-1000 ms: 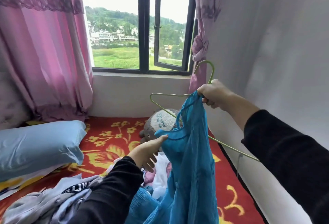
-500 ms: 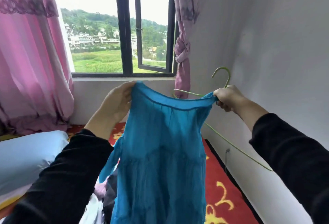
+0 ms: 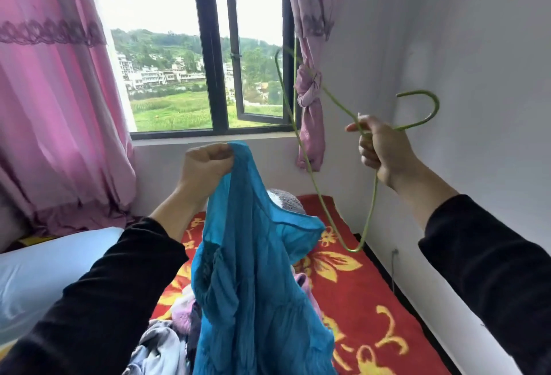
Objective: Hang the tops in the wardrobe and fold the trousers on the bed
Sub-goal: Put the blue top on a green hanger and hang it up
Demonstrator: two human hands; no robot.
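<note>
**A:** Where is everything?

**B:** The left hand [image 3: 208, 163] has its fingers curled in a pinch on one upper edge of the blue top [image 3: 253, 270]. That pinch is the only thing holding the top, which hangs over the bed [image 3: 372, 300] and the pile [image 3: 167, 345] of clothes. The right hand [image 3: 381, 148] is closed round the neck of the green wire hanger [image 3: 320, 195], just under the hook. The hanger is tilted, with one end high against the window and the other low near the wall [image 3: 477, 76]. It is beside the top, not touching it.

**A:** So the hanger isn't in yet. What worries you?

**B:** Mostly the neckline. It sags in a loose fold instead of being spread, so I think the wire end could go into an armhole or catch the thin, crinkled cloth.

**A:** And the grip?

**B:** It's a small pinch on slippery-looking fabric. A tug from the hanger might pull the top free and drop it onto the pile.

**A:** Anything else?

**B:** The low end could knock the wall as the hanger swings level. A smooth wire shoulder may also let one side slide off. The wardrobe isn't in view.
</note>
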